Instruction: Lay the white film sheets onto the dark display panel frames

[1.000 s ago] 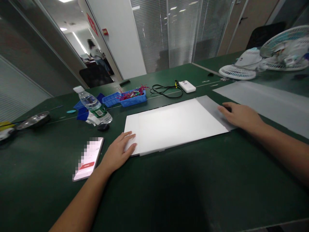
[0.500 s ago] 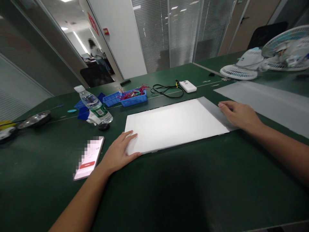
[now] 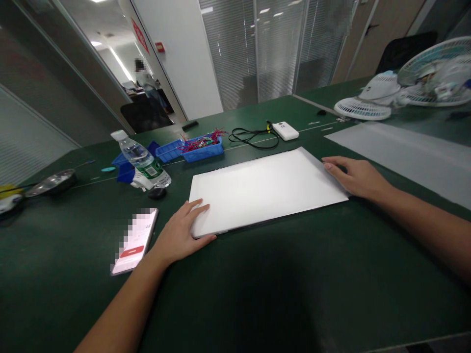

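Observation:
A flat white rectangular panel (image 3: 257, 191) lies on the green table, its surface bright and blank. My left hand (image 3: 180, 228) spreads its fingers over the panel's near left corner, with fingertips on the top and the thumb along the front edge. At the panel's right edge is my right hand (image 3: 355, 176), its thumb and fingers reaching to that edge with a gap between them. Neither hand is wrapped round the panel. Right of my right hand, a pale translucent sheet (image 3: 405, 157) lies flat on the table.
A phone (image 3: 136, 242) lies left of my left hand. Beyond it stand a tilted-looking water bottle (image 3: 145, 159) and a black mouse-like object (image 3: 157, 193). Further back are a blue tray (image 3: 202, 153) of red wires, a white box (image 3: 285, 131) with black cable, and white fan parts (image 3: 368, 105).
My right hand has moved left along with the grey strip that stuck out past the panel's right side; that strip no longer shows. My left hand has stayed at the corner.

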Tool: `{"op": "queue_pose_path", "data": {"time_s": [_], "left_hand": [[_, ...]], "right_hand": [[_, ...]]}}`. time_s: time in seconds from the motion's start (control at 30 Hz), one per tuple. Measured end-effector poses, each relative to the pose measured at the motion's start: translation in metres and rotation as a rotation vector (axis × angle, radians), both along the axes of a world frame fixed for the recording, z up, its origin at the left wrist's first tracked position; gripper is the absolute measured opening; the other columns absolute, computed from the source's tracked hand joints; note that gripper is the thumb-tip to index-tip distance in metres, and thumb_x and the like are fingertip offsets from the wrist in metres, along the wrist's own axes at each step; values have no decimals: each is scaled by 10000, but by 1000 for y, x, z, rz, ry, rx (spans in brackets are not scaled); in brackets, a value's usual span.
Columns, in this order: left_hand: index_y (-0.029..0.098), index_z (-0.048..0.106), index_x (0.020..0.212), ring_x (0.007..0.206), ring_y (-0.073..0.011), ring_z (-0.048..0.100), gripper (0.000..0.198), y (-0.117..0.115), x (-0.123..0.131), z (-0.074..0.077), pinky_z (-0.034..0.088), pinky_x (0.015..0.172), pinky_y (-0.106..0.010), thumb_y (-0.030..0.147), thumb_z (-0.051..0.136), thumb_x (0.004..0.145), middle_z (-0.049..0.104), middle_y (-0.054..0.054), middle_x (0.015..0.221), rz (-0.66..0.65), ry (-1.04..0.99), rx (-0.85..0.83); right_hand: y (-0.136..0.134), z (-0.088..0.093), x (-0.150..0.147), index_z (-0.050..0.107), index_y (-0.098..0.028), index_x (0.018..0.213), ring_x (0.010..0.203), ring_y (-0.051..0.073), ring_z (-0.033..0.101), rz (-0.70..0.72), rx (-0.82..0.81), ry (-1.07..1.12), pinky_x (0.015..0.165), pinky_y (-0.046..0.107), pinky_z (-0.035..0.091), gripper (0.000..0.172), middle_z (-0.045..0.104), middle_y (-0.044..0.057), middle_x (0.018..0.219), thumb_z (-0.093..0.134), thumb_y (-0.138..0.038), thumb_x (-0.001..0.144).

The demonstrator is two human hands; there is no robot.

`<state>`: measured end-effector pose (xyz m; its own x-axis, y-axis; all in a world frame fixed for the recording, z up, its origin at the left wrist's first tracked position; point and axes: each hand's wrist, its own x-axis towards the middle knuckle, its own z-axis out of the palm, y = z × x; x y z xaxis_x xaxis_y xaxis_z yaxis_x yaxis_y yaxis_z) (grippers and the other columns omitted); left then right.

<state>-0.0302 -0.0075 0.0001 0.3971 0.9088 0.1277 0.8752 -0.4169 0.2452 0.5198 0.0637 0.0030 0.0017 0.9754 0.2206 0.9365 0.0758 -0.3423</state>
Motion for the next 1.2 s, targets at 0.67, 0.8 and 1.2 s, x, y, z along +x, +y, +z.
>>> {"op": "queue_pose_path", "data": {"time_s": [0.67,0.8,1.2], "left_hand": [[260,577,1586,1561,-426,502,794,0,0,0,413,1285,-665,742,650,959,527,-144,1696,-32,-17,30],[251,580,1587,1565,-427,497,802,0,0,0,412,1289,-661,746,642,959,528,-146,1696,-25,-5,24],[245,594,1581,1561,-424,508,738,1,0,0,425,1278,-667,710,578,1007,520,-149,1705,-4,7,11]], "right_hand": [[-1,-2,-1,706,-165,1534,1209,375,709,177,-23,-10,1011,546,558,763,709,155,1486,366,-681,1087],[2,-7,2,717,-161,1509,1321,380,678,208,-4,-6,1110,576,532,755,699,151,1503,381,-688,1084],[8,-18,6,800,-261,1387,1351,384,679,302,82,16,1163,650,527,578,748,107,1427,489,-628,1066]]}}
